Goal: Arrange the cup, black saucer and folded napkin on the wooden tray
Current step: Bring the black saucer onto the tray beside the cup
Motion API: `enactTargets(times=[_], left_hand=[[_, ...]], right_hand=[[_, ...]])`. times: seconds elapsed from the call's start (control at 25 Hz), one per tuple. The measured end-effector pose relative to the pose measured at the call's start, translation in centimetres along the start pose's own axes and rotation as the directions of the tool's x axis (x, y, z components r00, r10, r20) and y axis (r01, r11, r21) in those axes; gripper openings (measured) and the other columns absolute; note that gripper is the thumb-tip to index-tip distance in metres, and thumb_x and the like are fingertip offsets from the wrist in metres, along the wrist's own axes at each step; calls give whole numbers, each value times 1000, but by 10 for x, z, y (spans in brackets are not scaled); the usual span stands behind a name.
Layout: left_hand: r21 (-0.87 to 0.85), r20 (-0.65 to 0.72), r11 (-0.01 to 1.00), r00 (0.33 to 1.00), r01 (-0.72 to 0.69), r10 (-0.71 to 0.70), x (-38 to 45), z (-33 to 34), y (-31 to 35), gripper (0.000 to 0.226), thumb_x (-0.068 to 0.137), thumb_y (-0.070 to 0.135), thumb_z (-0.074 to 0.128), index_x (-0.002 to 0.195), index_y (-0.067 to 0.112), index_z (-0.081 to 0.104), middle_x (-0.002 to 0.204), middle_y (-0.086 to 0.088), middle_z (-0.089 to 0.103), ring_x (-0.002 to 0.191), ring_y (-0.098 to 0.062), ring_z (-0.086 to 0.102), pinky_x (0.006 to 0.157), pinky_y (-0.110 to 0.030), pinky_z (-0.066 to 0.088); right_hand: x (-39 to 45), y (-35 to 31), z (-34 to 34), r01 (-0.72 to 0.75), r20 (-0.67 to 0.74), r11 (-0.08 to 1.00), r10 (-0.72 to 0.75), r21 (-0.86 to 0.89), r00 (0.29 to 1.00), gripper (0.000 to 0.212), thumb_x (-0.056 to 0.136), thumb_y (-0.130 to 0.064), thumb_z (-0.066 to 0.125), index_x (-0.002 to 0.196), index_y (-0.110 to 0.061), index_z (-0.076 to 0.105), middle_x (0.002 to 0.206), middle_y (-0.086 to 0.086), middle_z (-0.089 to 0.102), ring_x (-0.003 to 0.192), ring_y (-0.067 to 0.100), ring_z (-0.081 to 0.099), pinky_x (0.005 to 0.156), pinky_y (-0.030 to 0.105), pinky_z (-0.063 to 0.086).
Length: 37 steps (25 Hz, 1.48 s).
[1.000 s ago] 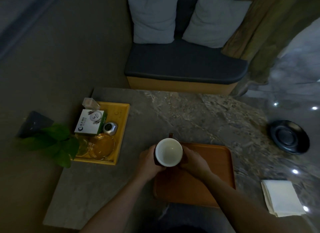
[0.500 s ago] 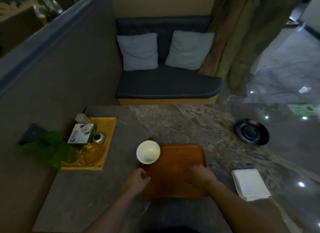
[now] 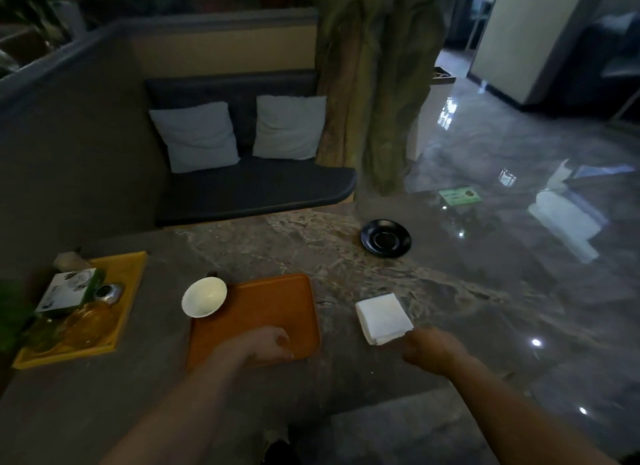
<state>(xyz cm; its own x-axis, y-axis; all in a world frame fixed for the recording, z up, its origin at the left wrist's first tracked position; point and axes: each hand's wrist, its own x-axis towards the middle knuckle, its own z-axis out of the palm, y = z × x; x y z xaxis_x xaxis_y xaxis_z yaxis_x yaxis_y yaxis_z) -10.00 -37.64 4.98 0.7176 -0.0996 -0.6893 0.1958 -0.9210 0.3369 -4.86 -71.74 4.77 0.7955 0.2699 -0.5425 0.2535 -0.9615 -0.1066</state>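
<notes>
The wooden tray (image 3: 277, 302) lies on the marble table in front of me. A white cup (image 3: 204, 296) stands upright on its far left corner. My left hand (image 3: 266, 343) rests over the tray's near edge, fingers curled, holding nothing. The folded white napkin (image 3: 382, 317) lies flat on the table just right of the tray. My right hand (image 3: 429, 348) is at the napkin's near right corner, fingers curled; whether it grips the napkin is unclear. The black saucer (image 3: 385, 237) sits farther back on the right, away from both hands.
A yellow tray (image 3: 128, 274) with a small box, a metal pot and glassware stands at the left, beside a green plant (image 3: 14, 312). Behind the table are a dark bench with two cushions (image 3: 239, 132) and a tree trunk (image 3: 374, 83).
Both hands let go of the cup, now standing on the tray's far left corner. My right hand moved right to the napkin's corner. The view lifted and swung right.
</notes>
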Motion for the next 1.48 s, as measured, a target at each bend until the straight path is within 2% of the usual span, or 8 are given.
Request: enactTargets(times=[0.16, 0.32, 0.48, 0.76, 0.84, 1.12, 1.28, 1.48], left_hand=[[56, 27, 996, 998, -62, 61, 11, 4, 37, 39, 90, 38, 63, 125, 20, 60, 132, -3, 58, 119, -20, 53, 103, -36, 42], [147, 23, 986, 997, -82, 79, 28, 1, 55, 35, 88, 40, 65, 118, 23, 63, 126, -1, 62, 114, -19, 56, 98, -35, 45], [232, 37, 965, 992, -124, 118, 51, -10, 60, 27, 84, 44, 64, 107, 30, 62, 119, 1, 64, 104, -17, 57, 91, -37, 48], [435, 83, 878, 980, -198, 179, 80, -31, 61, 34, 88, 51, 57, 114, 29, 60, 118, -1, 63, 107, -22, 58, 82, -36, 46], [431, 111, 876, 976, -216, 186, 112, -51, 43, 38, 89, 52, 55, 117, 28, 59, 119, -2, 61, 109, -23, 57, 83, -38, 46], [411, 107, 887, 977, -211, 182, 135, -61, 31, 39, 86, 57, 53, 116, 32, 60, 118, 0, 60, 109, -21, 56, 82, -39, 44], [372, 90, 906, 980, -200, 179, 165, -78, 36, 44, 81, 60, 55, 111, 28, 59, 114, -2, 61, 102, -23, 58, 77, -38, 44], [268, 7, 950, 987, -159, 163, 206, -99, 60, 52, 79, 58, 63, 121, 27, 58, 121, -1, 60, 110, -22, 57, 91, -40, 48]], right_hand=[[-21, 24, 1, -3, -15, 999, 3, 50, 1000, 51, 84, -44, 59, 134, -37, 51, 135, 2, 59, 121, 25, 56, 96, 36, 49], [-25, 34, 0, -4, -23, 993, 7, 120, 1000, 46, 82, -39, 58, 128, -35, 55, 129, 4, 62, 115, 27, 59, 90, 33, 49], [-14, 38, -5, -39, -21, 993, 42, 107, 999, 33, 87, -40, 60, 118, -29, 62, 125, 4, 65, 113, 25, 60, 87, 33, 48], [8, 29, -15, -16, 21, 998, 15, 60, 1000, 37, 91, -39, 54, 127, -30, 58, 133, 1, 59, 118, 23, 57, 96, 37, 49], [51, 23, -19, -29, 60, 998, 26, 49, 998, 39, 92, -39, 54, 130, -32, 56, 136, 0, 57, 120, 22, 56, 96, 36, 48], [74, 31, -21, -47, 127, 998, 42, 32, 991, 38, 92, -44, 55, 129, -36, 55, 135, -2, 59, 120, 19, 56, 94, 32, 46], [106, 48, -33, -96, 109, 987, 82, 127, 991, 34, 88, -42, 57, 121, -33, 60, 127, 1, 63, 114, 23, 59, 88, 33, 48], [155, 81, -52, -43, 10, 996, 43, 83, 999, 55, 89, -48, 57, 141, -37, 41, 141, 0, 55, 124, 25, 54, 96, 35, 47]])
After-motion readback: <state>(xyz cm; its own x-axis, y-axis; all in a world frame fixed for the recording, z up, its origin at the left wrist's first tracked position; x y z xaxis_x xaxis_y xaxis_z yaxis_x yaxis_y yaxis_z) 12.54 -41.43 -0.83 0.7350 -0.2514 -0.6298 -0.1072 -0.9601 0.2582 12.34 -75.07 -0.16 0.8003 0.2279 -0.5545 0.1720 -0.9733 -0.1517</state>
